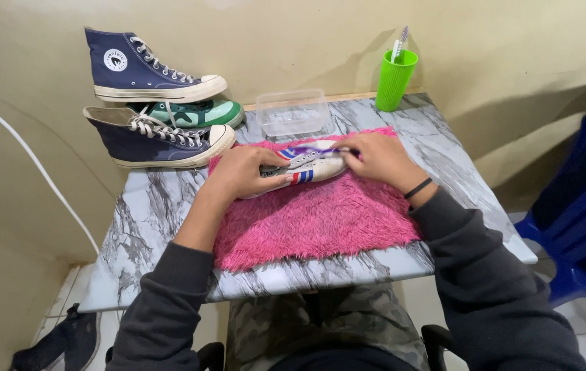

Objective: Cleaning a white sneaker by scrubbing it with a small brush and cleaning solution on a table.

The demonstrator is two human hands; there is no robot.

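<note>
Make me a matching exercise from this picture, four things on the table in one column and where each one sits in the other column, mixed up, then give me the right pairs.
Things:
1. green cup
2. clear plastic tub
3. white sneaker
4. navy high-top shoes

Places:
A. on the pink shaggy mat, under both hands
B. far right corner of the marble table
C. far left, stacked with a green shoe between them
D. far edge, just beyond the mat

Pairs: 1-B, 2-D, 3-A, 4-C
</note>
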